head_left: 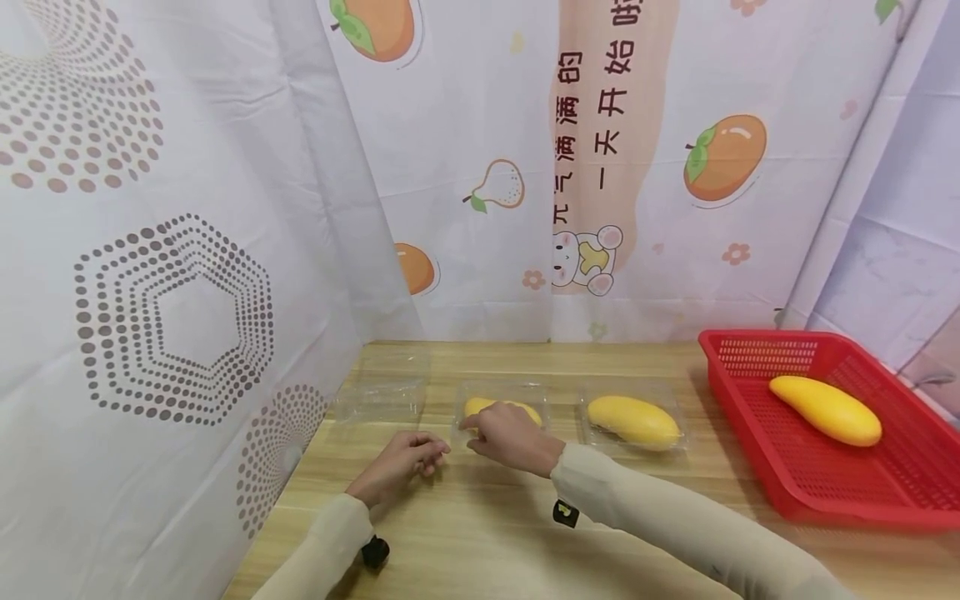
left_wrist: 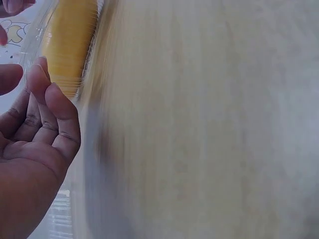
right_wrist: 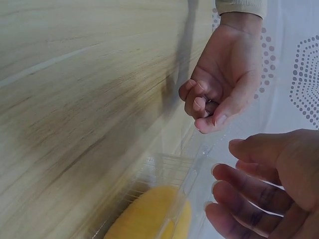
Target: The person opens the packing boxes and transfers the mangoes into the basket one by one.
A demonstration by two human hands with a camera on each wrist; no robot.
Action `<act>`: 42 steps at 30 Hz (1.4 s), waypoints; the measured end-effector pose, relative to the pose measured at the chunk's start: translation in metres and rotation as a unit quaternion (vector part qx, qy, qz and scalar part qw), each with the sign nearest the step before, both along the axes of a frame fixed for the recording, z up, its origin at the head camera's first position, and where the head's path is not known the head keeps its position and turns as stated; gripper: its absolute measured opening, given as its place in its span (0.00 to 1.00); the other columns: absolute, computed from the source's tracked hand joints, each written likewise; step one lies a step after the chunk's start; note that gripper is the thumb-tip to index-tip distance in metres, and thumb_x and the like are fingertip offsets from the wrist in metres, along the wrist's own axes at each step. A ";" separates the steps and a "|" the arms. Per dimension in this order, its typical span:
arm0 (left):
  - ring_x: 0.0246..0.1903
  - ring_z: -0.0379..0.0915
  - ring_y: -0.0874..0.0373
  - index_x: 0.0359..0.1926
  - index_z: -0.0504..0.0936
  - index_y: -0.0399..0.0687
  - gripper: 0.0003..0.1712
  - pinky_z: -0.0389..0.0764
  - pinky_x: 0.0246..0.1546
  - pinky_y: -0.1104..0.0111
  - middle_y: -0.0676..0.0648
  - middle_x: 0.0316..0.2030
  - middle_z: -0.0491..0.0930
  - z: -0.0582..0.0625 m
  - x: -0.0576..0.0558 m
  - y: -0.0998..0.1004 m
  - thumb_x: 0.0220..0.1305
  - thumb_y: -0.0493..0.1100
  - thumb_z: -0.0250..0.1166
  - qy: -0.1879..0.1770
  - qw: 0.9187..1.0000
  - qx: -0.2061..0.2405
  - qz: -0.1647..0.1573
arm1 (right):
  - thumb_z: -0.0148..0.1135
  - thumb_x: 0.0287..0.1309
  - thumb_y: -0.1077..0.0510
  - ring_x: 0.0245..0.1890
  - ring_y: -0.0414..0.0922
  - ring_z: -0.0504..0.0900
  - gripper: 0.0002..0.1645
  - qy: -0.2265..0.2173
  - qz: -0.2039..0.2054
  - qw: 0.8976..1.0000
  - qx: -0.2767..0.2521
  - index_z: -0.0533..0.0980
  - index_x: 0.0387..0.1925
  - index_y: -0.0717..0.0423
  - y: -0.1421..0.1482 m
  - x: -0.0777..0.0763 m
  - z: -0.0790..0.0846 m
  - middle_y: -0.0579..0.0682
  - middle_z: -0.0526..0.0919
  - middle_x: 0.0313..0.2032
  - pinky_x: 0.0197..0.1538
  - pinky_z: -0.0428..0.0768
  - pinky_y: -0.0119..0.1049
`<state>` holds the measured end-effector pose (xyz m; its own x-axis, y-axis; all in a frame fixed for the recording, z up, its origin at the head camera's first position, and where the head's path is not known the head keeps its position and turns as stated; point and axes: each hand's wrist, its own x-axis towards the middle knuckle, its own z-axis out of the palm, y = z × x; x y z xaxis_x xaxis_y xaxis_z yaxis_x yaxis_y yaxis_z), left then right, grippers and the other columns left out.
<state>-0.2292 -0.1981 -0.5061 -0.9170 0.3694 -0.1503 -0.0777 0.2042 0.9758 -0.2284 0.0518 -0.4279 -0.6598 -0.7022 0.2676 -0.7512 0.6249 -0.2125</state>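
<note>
My right hand (head_left: pixel 513 435) hovers over the near side of a clear plastic box (head_left: pixel 502 387), its fingers relaxed and holding nothing. Inside that box lies a yellow mango (right_wrist: pixel 149 214), partly covered by the hand in the head view. Just left of the box is my left hand (head_left: pixel 405 460), low over the table, fingers loosely curled with nothing between them. In the left wrist view its fingertips (left_wrist: pixel 60 99) overlap the box's end. To the right, a second mango (head_left: pixel 633 421) lies in another clear box (head_left: pixel 681 440).
Another clear plastic box (head_left: pixel 381 400) stands at the table's back left. On the right a red basket (head_left: pixel 783 475) holds one more mango (head_left: pixel 828 410). Printed curtains (head_left: pixel 465 283) hang behind and along the left side of the wooden table (head_left: pixel 480 542).
</note>
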 end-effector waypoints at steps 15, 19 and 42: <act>0.30 0.76 0.59 0.49 0.84 0.32 0.20 0.79 0.32 0.71 0.43 0.36 0.83 -0.003 -0.005 0.007 0.75 0.48 0.63 0.017 1.000 -0.015 -0.010 | 0.73 0.62 0.58 0.18 0.32 0.63 0.06 0.010 -0.011 1.000 0.000 0.84 0.29 0.49 -0.010 -0.003 -0.009 0.37 0.73 0.18 0.22 0.65 0.26; 0.30 0.76 0.59 0.49 0.84 0.32 0.21 0.79 0.31 0.71 0.42 0.36 0.83 -0.003 -0.005 0.009 0.75 0.49 0.63 0.020 1.000 -0.017 -0.006 | 0.73 0.62 0.58 0.19 0.32 0.67 0.06 0.005 -0.022 1.000 -0.005 0.88 0.40 0.52 -0.011 -0.004 -0.008 0.40 0.81 0.25 0.23 0.69 0.26; 0.30 0.75 0.59 0.48 0.85 0.34 0.17 0.79 0.33 0.71 0.44 0.36 0.82 -0.005 -0.008 0.016 0.74 0.47 0.64 -0.024 0.998 0.049 0.024 | 0.71 0.65 0.56 0.19 0.33 0.63 0.13 0.053 -0.007 0.998 0.029 0.82 0.23 0.49 -0.027 -0.007 -0.012 0.37 0.73 0.19 0.21 0.66 0.26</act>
<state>-0.2373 -0.1822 -0.5116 -0.9265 0.3409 -0.1595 -0.1316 0.1038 0.9859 -0.2354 0.0250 -0.4401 -0.6399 -0.7094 0.2953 -0.7586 0.6446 -0.0952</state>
